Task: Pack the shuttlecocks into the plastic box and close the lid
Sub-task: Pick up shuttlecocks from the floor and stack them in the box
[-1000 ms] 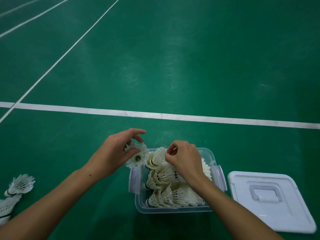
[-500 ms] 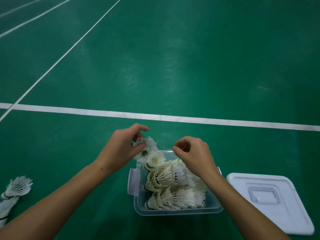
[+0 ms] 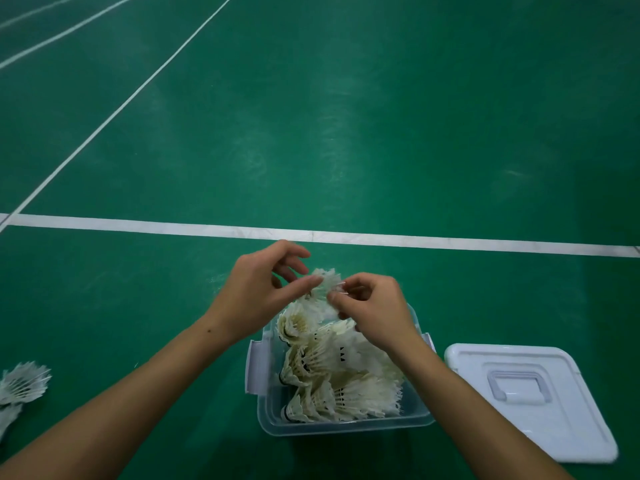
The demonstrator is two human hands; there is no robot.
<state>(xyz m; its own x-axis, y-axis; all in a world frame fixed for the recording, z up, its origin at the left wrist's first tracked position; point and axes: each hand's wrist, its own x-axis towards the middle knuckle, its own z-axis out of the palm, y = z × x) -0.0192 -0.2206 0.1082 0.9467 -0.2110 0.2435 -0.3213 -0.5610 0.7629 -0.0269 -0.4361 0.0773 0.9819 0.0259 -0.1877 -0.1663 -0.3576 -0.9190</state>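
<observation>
Our plastic box (image 3: 341,424) sits close to us on the green floor (image 3: 346,133), full of shuttlecocks (image 3: 332,379). Its lid (image 3: 530,400) lies just right. Over the far rim, our left hand (image 3: 258,297) and right hand (image 3: 375,308) pinch one shuttlecock (image 3: 323,282). Beyond a white line (image 3: 450,241), wide open floor.

The floor (image 3: 346,116) is dark green with white lines (image 3: 311,235). The shuttlecocks (image 3: 332,375) are white and cream, some with a black band. The plastic box (image 3: 346,426) is clear, and the lid (image 3: 533,400) is white.
</observation>
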